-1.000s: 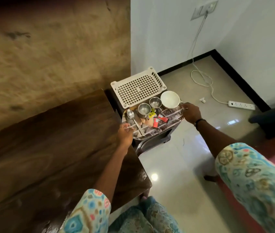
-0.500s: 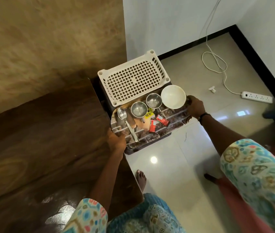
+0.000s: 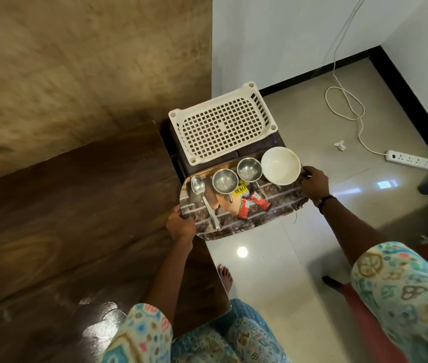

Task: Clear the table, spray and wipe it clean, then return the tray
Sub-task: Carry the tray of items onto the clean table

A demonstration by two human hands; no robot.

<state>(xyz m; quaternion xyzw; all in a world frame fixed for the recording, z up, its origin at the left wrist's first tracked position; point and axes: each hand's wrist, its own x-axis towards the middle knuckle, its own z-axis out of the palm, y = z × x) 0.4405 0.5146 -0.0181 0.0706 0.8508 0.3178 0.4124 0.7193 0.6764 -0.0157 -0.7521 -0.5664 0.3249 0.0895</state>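
Observation:
A brick-patterned tray (image 3: 267, 213) hangs between my two hands, just off the right end of the dark wooden table (image 3: 63, 218). My left hand (image 3: 180, 226) grips its left rim and my right hand (image 3: 313, 180) grips its right rim. On the tray lie a white bowl (image 3: 281, 165), two steel cups (image 3: 224, 181) (image 3: 249, 169), a spoon (image 3: 203, 200), red sachets (image 3: 253, 205) and a yellow price tag (image 3: 240, 188). The table top shines wet near its front.
A white perforated plastic crate (image 3: 220, 127) sits upside down on a dark stool behind the tray. A power strip (image 3: 410, 159) and its white cable (image 3: 343, 100) lie on the tiled floor at the right. My bare foot (image 3: 224, 277) stands beside the table corner.
The tray has come up off the dark stool and toward me. My view has tilted further down, and both hands kept their hold on the rims.

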